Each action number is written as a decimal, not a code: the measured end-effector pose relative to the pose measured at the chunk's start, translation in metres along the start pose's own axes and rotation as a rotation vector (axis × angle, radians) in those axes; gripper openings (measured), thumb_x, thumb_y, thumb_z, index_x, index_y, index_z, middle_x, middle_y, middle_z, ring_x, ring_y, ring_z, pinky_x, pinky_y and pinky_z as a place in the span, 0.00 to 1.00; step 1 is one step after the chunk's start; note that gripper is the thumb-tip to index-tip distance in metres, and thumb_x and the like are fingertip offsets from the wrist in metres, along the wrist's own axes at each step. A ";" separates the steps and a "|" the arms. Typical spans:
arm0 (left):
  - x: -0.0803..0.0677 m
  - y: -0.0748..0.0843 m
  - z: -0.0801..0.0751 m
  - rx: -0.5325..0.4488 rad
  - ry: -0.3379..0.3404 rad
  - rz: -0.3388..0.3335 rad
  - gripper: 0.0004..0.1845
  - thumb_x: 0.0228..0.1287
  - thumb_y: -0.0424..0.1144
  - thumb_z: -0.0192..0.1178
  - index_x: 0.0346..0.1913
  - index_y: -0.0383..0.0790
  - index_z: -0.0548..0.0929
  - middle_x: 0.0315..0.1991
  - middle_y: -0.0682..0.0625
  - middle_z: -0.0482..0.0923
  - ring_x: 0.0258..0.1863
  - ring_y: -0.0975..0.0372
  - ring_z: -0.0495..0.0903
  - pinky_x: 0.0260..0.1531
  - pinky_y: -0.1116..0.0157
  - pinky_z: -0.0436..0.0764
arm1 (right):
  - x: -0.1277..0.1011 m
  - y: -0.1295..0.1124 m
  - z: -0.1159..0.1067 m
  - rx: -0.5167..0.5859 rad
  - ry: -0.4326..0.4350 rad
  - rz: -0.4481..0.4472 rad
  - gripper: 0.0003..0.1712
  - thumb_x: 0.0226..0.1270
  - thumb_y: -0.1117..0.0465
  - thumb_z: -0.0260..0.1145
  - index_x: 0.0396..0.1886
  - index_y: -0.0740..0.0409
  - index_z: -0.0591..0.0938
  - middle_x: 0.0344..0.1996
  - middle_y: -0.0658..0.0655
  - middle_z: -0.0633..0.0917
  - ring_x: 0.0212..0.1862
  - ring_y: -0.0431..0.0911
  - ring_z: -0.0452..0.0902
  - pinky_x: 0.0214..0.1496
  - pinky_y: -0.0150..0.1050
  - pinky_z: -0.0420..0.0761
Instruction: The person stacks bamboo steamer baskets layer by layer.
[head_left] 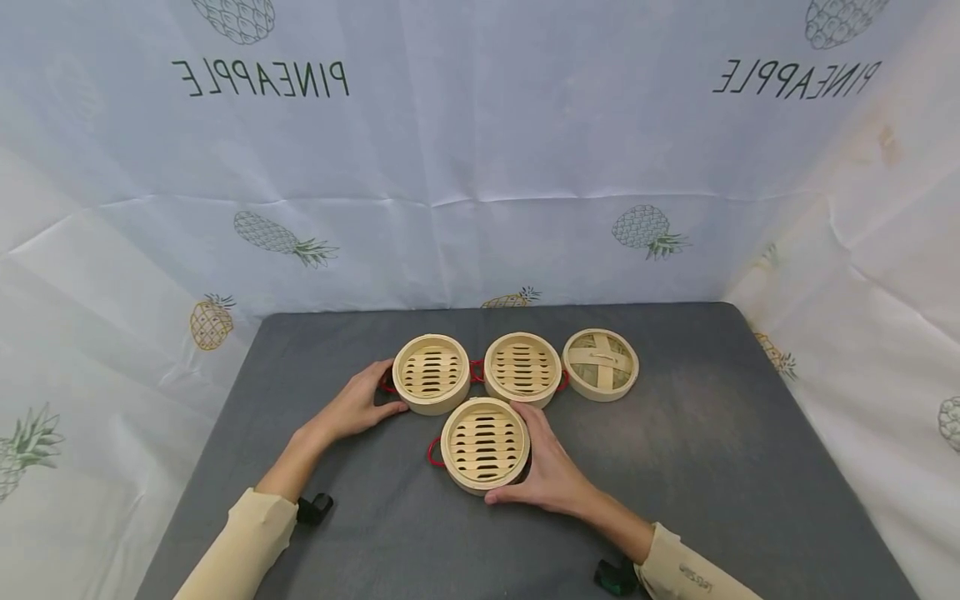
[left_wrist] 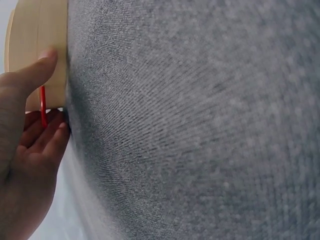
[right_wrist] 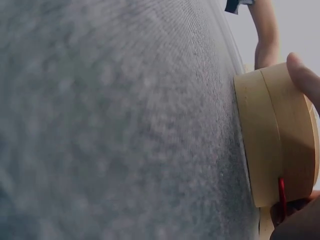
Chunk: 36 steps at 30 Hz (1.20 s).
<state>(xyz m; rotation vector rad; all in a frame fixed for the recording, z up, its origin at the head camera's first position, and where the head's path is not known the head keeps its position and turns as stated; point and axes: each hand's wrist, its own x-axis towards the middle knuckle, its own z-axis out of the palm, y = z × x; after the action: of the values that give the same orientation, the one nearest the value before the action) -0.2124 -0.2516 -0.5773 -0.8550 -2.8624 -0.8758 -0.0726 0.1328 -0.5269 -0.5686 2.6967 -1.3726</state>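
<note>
Three round bamboo steamer baskets with slatted bottoms sit on the dark table. My left hand (head_left: 369, 398) holds the left steamer basket (head_left: 431, 372) at its left side. In the left wrist view the thumb presses the wall of that basket (left_wrist: 52, 25), and the fingers lie around its far side by a red handle (left_wrist: 43, 106). My right hand (head_left: 546, 471) grips the front steamer basket (head_left: 485, 444) from its right side. In the right wrist view, thumb and fingers span that basket's wall (right_wrist: 257, 135). Behind it is the third steamer basket (head_left: 522, 367).
A bamboo steamer lid (head_left: 601, 365) with crossed bands lies at the right end of the back row. The table (head_left: 712, 467) is covered in dark grey. Behind it hangs a pale cloth (head_left: 480, 150) printed with pineapples.
</note>
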 end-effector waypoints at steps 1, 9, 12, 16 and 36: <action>0.000 0.001 0.000 -0.001 0.003 0.002 0.48 0.68 0.61 0.74 0.79 0.37 0.69 0.60 0.46 0.82 0.55 0.59 0.83 0.54 0.51 0.85 | 0.000 -0.001 0.001 -0.001 0.006 0.004 0.80 0.37 0.39 0.94 0.86 0.55 0.58 0.78 0.56 0.68 0.76 0.51 0.72 0.75 0.61 0.76; -0.002 0.002 -0.002 0.000 0.011 0.004 0.48 0.67 0.60 0.76 0.80 0.37 0.69 0.63 0.45 0.81 0.58 0.57 0.83 0.57 0.48 0.84 | 0.002 -0.002 0.006 0.015 0.012 0.021 0.80 0.35 0.37 0.94 0.85 0.55 0.59 0.78 0.55 0.68 0.77 0.50 0.72 0.76 0.58 0.76; -0.003 0.001 -0.001 0.000 0.011 0.003 0.48 0.66 0.58 0.77 0.80 0.37 0.69 0.63 0.45 0.81 0.59 0.56 0.83 0.57 0.48 0.84 | 0.003 -0.002 0.008 0.010 0.005 0.014 0.82 0.35 0.37 0.94 0.86 0.56 0.58 0.79 0.56 0.68 0.77 0.51 0.72 0.76 0.58 0.76; -0.004 0.007 -0.005 -0.022 0.012 0.023 0.47 0.67 0.58 0.76 0.80 0.37 0.69 0.63 0.44 0.81 0.59 0.55 0.83 0.59 0.49 0.84 | 0.003 -0.002 0.009 0.001 0.013 0.010 0.81 0.36 0.35 0.93 0.86 0.56 0.58 0.78 0.56 0.68 0.76 0.51 0.72 0.75 0.58 0.77; -0.003 0.014 -0.004 0.010 0.022 0.005 0.47 0.69 0.59 0.73 0.79 0.34 0.69 0.63 0.38 0.81 0.58 0.50 0.83 0.57 0.47 0.84 | 0.001 -0.007 -0.002 0.041 0.073 0.005 0.78 0.34 0.38 0.94 0.84 0.53 0.62 0.76 0.53 0.72 0.73 0.49 0.75 0.73 0.55 0.77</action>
<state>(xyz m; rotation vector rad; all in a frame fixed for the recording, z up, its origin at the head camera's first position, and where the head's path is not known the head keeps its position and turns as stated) -0.2029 -0.2451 -0.5675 -0.8456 -2.8421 -0.8640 -0.0716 0.1299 -0.5202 -0.5187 2.7161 -1.4723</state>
